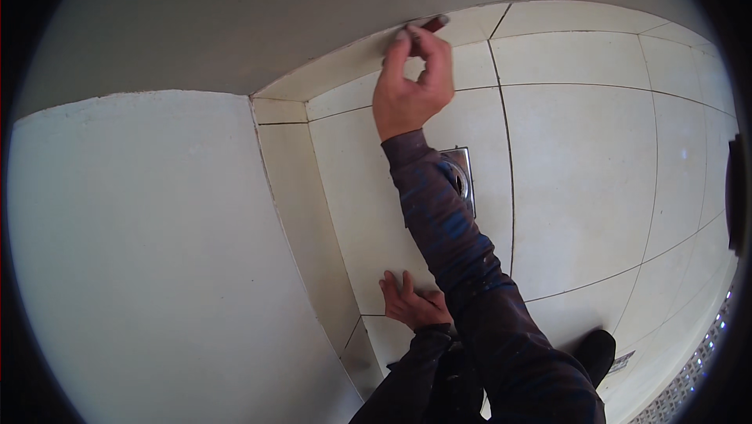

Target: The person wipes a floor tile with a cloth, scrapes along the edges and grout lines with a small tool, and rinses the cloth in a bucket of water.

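Note:
My right hand [413, 83] reaches far forward, its thumb and fingers pinched together. Between them is a thin dark red stick-like tool [435, 24] with a paler end; its other end is hidden by the fingers, so its exact kind does not show. The tool lies along the top edge of the cream skirting tile [352, 64], where it meets the grey wall [235, 25]. Lower down, my left hand [413, 303] rests on the tiled floor beside the left skirting, fingers stretched apart and nothing in it. My right sleeve crosses in front of its wrist side.
A square metal floor drain [468, 177] is partly covered by my right forearm. Pale floor tiles [580, 158] with dark joints spread to the right. A white wall [141, 252] stands close on the left. My dark shoe [597, 355] is at the lower right, near a perforated strip [689, 377].

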{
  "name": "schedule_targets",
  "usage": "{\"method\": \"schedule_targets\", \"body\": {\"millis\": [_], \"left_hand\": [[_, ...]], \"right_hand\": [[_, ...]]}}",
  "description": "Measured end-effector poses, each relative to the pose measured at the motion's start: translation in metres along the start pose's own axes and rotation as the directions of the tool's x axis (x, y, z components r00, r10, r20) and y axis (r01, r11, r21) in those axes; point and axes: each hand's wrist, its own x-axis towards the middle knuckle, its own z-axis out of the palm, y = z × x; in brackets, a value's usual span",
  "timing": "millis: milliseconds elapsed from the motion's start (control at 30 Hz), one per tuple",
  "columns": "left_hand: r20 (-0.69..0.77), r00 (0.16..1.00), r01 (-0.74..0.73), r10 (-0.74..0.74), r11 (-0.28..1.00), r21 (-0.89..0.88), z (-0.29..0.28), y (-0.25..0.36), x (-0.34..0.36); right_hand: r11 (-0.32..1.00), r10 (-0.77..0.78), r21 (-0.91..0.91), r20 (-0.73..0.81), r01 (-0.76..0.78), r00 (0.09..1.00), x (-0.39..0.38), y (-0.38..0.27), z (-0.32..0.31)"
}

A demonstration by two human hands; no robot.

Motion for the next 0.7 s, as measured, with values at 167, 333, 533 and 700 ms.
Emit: {"method": "schedule_targets", "body": {"millis": [167, 333, 533, 700], "left_hand": [[-0.012, 0.999, -0.029, 0.030, 0.999, 0.043, -0.005, 0.002, 0.004], [-0.008, 1.000, -0.010, 0.010, 1.000, 0.025, -0.005, 0.004, 0.003], [-0.012, 1.000, 0.006, -0.005, 1.000, 0.018, -0.004, 0.008, 0.003], [0.013, 1.000, -0.018, 0.017, 0.999, 0.037, -0.004, 0.002, -0.001]], "right_hand": [[0.993, -0.120, -0.010, 0.085, 0.121, 0.989, 0.010, 0.003, -0.004], [0.988, -0.153, -0.013, 0.121, 0.156, 0.981, 0.010, 0.004, -0.010], [0.990, -0.141, 0.010, 0.180, 0.141, 0.974, 0.005, 0.000, -0.011], [1.000, 0.005, -0.012, -0.042, -0.005, 0.999, 0.031, 0.008, -0.010]]}}
